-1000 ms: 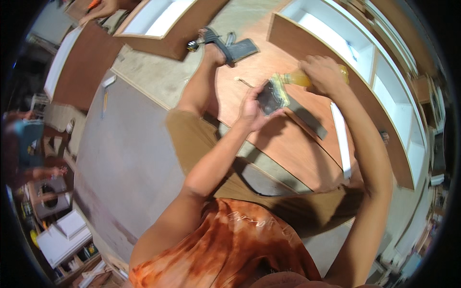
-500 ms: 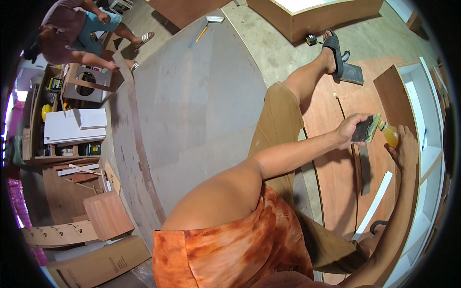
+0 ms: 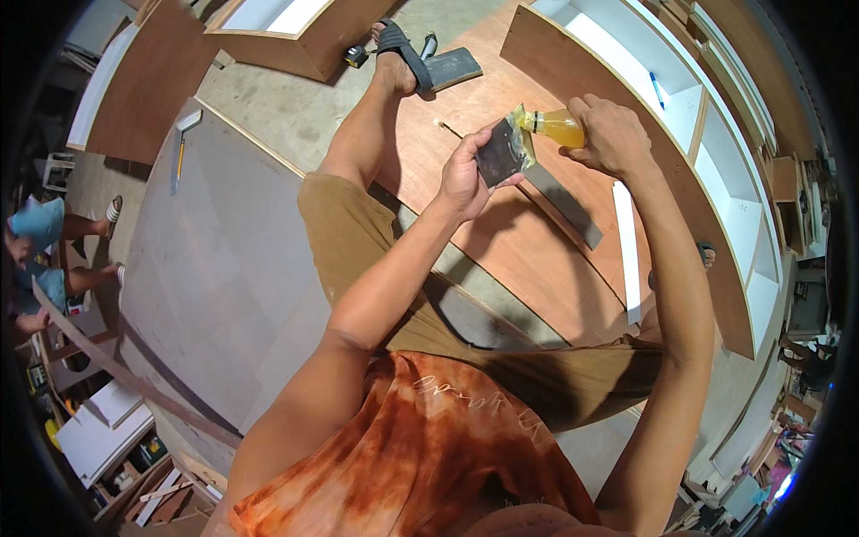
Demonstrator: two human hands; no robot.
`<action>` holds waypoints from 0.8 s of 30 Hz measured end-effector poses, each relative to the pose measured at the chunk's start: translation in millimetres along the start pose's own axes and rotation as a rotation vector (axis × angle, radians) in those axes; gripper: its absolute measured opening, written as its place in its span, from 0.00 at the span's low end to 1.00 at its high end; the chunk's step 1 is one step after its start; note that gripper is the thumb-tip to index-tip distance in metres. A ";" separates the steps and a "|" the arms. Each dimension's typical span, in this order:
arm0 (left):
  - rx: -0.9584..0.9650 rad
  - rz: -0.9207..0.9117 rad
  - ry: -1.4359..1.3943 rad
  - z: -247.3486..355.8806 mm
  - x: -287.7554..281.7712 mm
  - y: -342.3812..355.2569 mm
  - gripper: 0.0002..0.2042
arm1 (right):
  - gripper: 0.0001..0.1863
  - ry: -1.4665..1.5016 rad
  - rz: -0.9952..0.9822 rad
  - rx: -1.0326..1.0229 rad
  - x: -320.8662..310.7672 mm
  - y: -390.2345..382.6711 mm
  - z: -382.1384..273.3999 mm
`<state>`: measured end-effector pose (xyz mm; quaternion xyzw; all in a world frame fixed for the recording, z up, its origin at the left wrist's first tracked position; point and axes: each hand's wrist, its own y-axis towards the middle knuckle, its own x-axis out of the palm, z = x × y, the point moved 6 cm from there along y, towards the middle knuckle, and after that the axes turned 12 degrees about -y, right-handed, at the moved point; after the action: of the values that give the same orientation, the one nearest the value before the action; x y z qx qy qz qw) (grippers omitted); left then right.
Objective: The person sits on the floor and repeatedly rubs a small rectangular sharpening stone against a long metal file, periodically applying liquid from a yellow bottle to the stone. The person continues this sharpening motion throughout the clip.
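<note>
My left hand [image 3: 467,177] grips a dark, flat rectangular piece [image 3: 501,161], with pale yellowish paste smeared along its far right edge. I cannot make out whether it is a spreader or a pad. In my right hand [image 3: 616,136] is a small clear bottle of yellow liquid [image 3: 560,128], tipped on its side. Its dark-ringed neck points left and meets the smeared edge, or nearly so. Both hands are held above a reddish-brown plywood sheet [image 3: 555,233].
A white-lined cabinet [image 3: 716,179] curves along the right. On the plywood are a white strip [image 3: 627,251] and a dark strip [image 3: 565,210]. A grey panel [image 3: 224,268] lies left, with a scraper [image 3: 183,134] on it. Another person [image 3: 54,259] holds a long strip at far left.
My view has swung to the right, so the scene sits further left and the other person is nearer the rim. Both hands keep their holds, bottle neck still by the piece's edge.
</note>
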<state>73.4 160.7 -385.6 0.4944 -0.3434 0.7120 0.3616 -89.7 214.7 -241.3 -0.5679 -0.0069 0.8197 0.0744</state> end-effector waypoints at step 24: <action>0.493 -0.032 1.226 81.2 9.1 -23.7 0.20 | 0.24 0.998 0.026 0.136 80.4 19.5 -49.8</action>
<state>128.4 105.4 -351.4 0.0728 0.1052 0.9168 0.3783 -73.2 202.1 -335.6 -0.8845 0.0899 0.4478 0.0951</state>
